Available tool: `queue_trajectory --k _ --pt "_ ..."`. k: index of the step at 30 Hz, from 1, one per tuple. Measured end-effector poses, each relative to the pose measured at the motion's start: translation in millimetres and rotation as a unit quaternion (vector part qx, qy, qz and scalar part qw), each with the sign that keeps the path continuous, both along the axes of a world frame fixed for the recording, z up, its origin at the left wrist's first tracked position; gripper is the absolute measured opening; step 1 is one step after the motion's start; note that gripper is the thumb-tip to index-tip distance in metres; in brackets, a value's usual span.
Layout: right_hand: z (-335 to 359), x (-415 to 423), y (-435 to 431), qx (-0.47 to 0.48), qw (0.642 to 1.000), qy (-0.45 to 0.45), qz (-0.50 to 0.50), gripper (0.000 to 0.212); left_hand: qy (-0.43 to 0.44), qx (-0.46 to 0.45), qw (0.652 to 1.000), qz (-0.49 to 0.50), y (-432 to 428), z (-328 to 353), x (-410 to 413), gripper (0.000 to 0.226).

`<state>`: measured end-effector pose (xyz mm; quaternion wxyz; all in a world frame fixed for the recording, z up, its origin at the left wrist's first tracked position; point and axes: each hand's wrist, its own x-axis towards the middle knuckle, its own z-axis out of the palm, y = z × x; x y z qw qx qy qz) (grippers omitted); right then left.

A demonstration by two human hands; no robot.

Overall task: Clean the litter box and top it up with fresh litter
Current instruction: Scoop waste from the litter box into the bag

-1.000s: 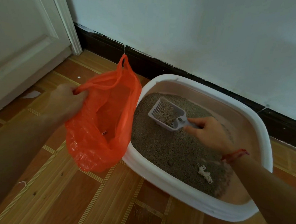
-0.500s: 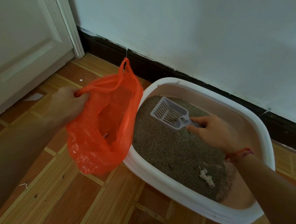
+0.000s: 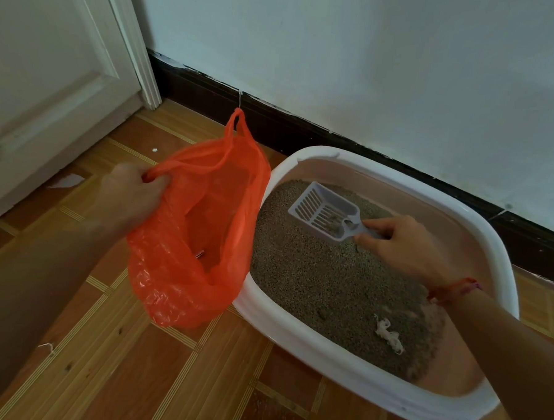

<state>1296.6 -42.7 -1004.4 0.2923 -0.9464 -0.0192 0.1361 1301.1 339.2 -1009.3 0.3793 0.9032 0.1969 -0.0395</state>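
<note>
Head view: left hand [image 3: 132,195] grips orange bag [image 3: 186,269], fingers [image 3: 156,183] curled; right hand [image 3: 405,245] pinches scoop [image 3: 323,212] handle, arm outstretched.

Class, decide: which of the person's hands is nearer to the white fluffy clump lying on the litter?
Right. The right hand, holding the scoop, is over the litter beyond the clump; the left hand grips the orange bag outside the litter box, farther away.
</note>
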Motion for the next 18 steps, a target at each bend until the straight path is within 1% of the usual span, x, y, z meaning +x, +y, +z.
queue_trajectory --k 8,13,16,18 --pt "6.4 -1.2 7.1 0.015 1.0 -0.01 0.023 0.015 -0.004 0.01 1.0 -0.001 2.6 -0.5 -0.8 0.028" --pt "21.1 0.6 19.5 0.046 0.998 -0.029 0.032 0.022 -0.012 0.015 1.0 -0.002 3.8 -1.2 -0.1 0.026" --pt "37.8 1.4 30.2 0.088 0.994 -0.023 0.063 0.019 -0.015 0.005 1.0 -0.001 3.6 -1.3 0.5 0.028" --pt "48.4 3.6 39.2 0.092 0.991 -0.013 0.096 0.018 -0.022 0.011 1.0 0.002 3.0 -2.7 1.8 0.03"
